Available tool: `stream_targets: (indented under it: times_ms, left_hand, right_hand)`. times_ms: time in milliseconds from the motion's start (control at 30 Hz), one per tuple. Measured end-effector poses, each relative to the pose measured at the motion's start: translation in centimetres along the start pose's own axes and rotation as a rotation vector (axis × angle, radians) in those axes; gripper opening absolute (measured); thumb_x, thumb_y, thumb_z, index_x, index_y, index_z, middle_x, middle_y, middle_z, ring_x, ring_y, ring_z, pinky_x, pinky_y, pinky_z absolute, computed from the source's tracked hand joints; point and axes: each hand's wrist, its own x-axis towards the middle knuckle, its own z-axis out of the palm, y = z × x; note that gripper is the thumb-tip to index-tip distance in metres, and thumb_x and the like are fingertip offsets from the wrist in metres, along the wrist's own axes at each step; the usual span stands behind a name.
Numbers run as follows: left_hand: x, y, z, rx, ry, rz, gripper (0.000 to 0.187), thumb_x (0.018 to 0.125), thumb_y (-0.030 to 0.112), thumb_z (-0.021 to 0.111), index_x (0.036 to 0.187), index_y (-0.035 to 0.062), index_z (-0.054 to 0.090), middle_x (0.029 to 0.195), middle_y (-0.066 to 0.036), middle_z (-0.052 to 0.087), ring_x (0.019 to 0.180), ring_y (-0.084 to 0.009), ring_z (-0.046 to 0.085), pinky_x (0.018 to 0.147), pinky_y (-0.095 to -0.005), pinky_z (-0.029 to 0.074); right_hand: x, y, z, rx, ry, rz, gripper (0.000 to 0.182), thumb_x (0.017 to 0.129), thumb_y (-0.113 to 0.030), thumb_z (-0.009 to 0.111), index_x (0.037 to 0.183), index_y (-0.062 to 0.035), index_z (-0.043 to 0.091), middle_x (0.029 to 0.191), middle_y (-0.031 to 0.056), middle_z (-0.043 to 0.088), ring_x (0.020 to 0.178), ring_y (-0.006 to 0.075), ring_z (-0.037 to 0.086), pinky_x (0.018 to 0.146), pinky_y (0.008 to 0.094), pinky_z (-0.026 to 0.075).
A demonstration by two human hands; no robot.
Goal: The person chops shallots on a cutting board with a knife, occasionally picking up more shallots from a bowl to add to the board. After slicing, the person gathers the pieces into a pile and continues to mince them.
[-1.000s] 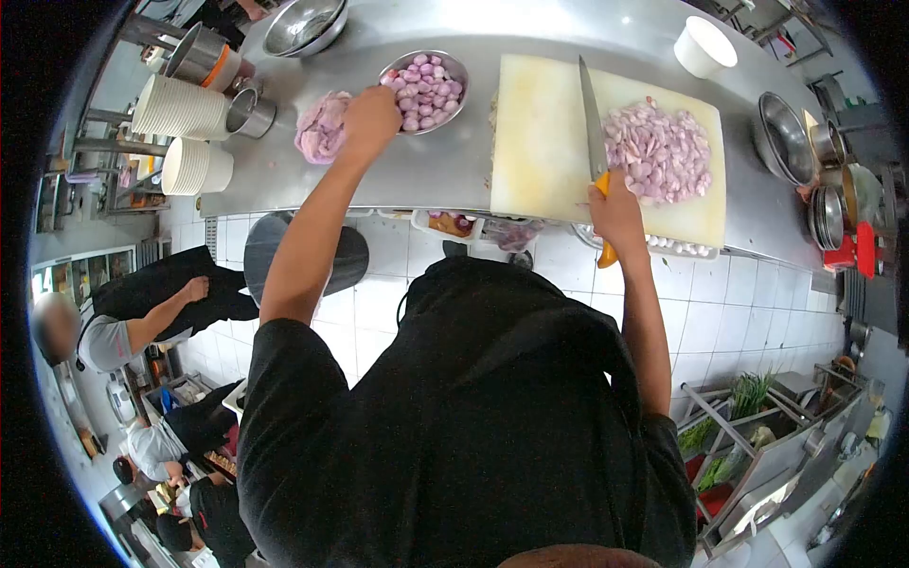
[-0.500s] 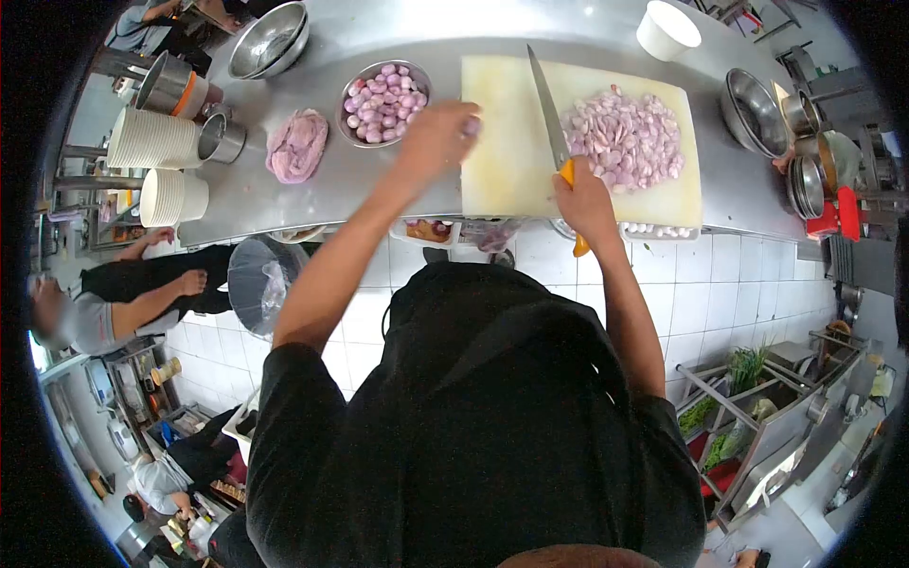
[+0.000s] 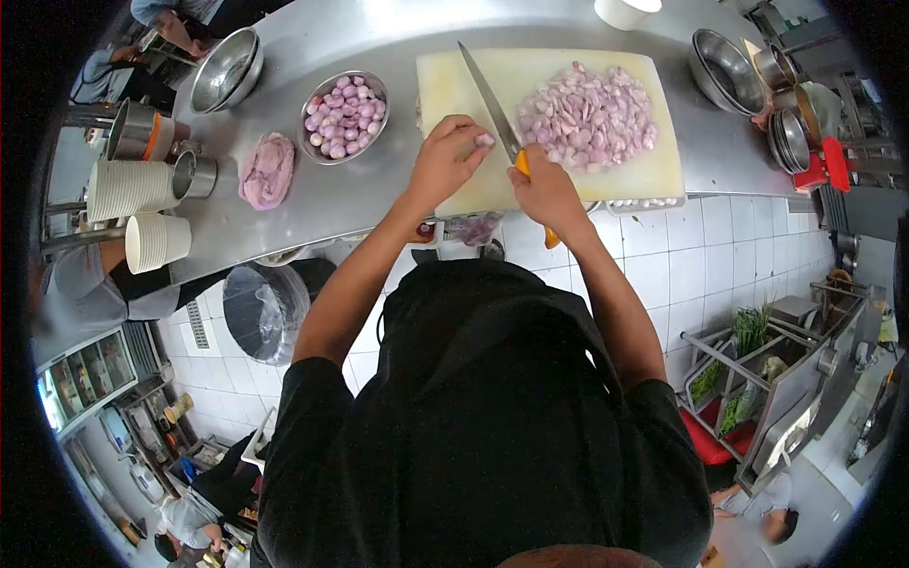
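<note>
Pinched in the fingers of my left hand (image 3: 447,161) is a small shallot (image 3: 484,140), over the left part of the white cutting board (image 3: 454,80). My right hand (image 3: 546,189) grips the orange handle of a long knife (image 3: 490,97), its blade pointing up and left above the board. Cut shallot pieces (image 3: 592,118) form a pile on the board's right side. To the left of the board, a steel bowl (image 3: 309,147) holds whole peeled shallots (image 3: 346,115).
A pink mesh bag (image 3: 267,170) lies left of the bowl. Stacked white tubs (image 3: 157,243) and steel bowls (image 3: 225,71) stand at the left. More bowls (image 3: 727,71) are at the right, and a white tub (image 3: 627,11) is at the back. Co-workers are around.
My left hand has moved from beside the shallot bowl onto the board with the shallot, close to the knife. The whole view has shifted and turned slightly.
</note>
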Motion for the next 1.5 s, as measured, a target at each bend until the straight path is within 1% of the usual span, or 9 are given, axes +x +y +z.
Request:
stream_targets:
  times_ms: [267,567,767,967,1167,1267,1367,1467,1500]
  left_hand:
    - [-0.5,0.1,1.5,-0.218,0.097,-0.132,0.02,0.086,0.007,0.073,0.105,0.0013,0.073,0.108,-0.013,0.069,0.082,-0.0247,0.071,0.073,-0.0317,0.057]
    - [0.1,0.4,1.5,-0.157,0.115,-0.274,0.014,0.086,0.01,0.074,0.097,0.0011,0.076,0.098,-0.011,0.073,0.082,-0.0202,0.072,0.075,-0.0305,0.057]
    - [-0.2,-0.3,1.9,-0.198,0.189,-0.234,0.013,0.084,0.009,0.074,0.094,0.0018,0.076,0.094,-0.01,0.073,0.076,-0.0213,0.071,0.071,-0.0296,0.058]
    - [-0.4,-0.7,2.1,-0.229,0.165,-0.265,0.012,0.084,0.009,0.075,0.095,0.0026,0.077,0.097,-0.009,0.074,0.08,-0.0187,0.071,0.07,-0.0277,0.057]
    - [-0.3,-0.7,2.0,-0.192,0.185,-0.219,0.013,0.084,0.008,0.075,0.095,0.0019,0.076,0.096,-0.01,0.074,0.081,-0.0192,0.071,0.07,-0.0288,0.057]
    - [-0.3,-0.3,1.9,-0.224,0.165,-0.273,0.013,0.085,0.008,0.074,0.095,0.0016,0.076,0.096,-0.01,0.074,0.081,-0.0199,0.071,0.07,-0.0293,0.057]
    - [-0.2,-0.4,1.8,-0.195,0.16,-0.234,0.013,0.084,0.008,0.073,0.093,-0.0001,0.075,0.093,-0.01,0.073,0.075,-0.0227,0.071,0.069,-0.0304,0.058]
    - [-0.3,-0.7,2.2,-0.205,0.2,-0.213,0.013,0.084,0.008,0.072,0.093,-0.0003,0.075,0.095,-0.01,0.073,0.076,-0.0231,0.071,0.07,-0.0305,0.058]
    - [-0.3,-0.5,2.2,-0.227,0.197,-0.233,0.013,0.084,0.008,0.072,0.093,-0.0004,0.075,0.095,-0.01,0.073,0.075,-0.0232,0.071,0.07,-0.0305,0.058]
  right_hand:
    - [-0.2,-0.1,-0.2,-0.016,-0.059,0.005,0.033,0.094,-0.023,0.057,0.112,0.0007,0.044,0.088,0.0338,0.065,0.09,0.0527,0.063,0.082,0.0596,0.047]
    - [-1.0,-3.9,-3.3,-0.114,-0.165,0.056,0.033,0.092,-0.02,0.058,0.109,0.004,0.044,0.087,0.0352,0.065,0.089,0.053,0.064,0.083,0.0599,0.048]
    - [2.1,-0.9,2.0,-0.119,-0.042,-0.005,0.03,0.095,-0.019,0.056,0.109,0.0039,0.043,0.084,0.0338,0.065,0.084,0.0516,0.065,0.076,0.0582,0.048]
    - [0.9,-6.3,-4.1,-0.044,-0.276,0.165,0.03,0.09,-0.015,0.056,0.108,0.0063,0.045,0.085,0.0349,0.065,0.084,0.0518,0.065,0.079,0.0579,0.05]
    - [2.9,-1.8,1.9,-0.161,-0.047,-0.015,0.031,0.09,-0.015,0.056,0.11,0.0072,0.046,0.085,0.0342,0.066,0.085,0.0512,0.066,0.08,0.0569,0.052]
    - [2.6,-2.7,-0.7,-0.11,-0.133,-0.011,0.03,0.089,-0.012,0.055,0.11,0.0068,0.045,0.085,0.034,0.066,0.085,0.0525,0.066,0.08,0.0569,0.052]
    - [1.0,-7.4,-4.4,0.003,-0.312,0.215,0.029,0.089,-0.012,0.055,0.108,0.0064,0.044,0.086,0.0351,0.065,0.086,0.0527,0.065,0.08,0.0572,0.051]
    - [2.9,-0.5,2.6,-0.225,0.035,-0.146,0.027,0.094,-0.017,0.055,0.105,0.0049,0.043,0.079,0.0303,0.065,0.068,0.046,0.066,0.066,0.0529,0.052]
    - [2.9,-0.7,2.4,-0.178,0.001,-0.1,0.029,0.092,-0.017,0.056,0.106,0.0054,0.043,0.082,0.0323,0.065,0.075,0.0479,0.066,0.071,0.0551,0.051]
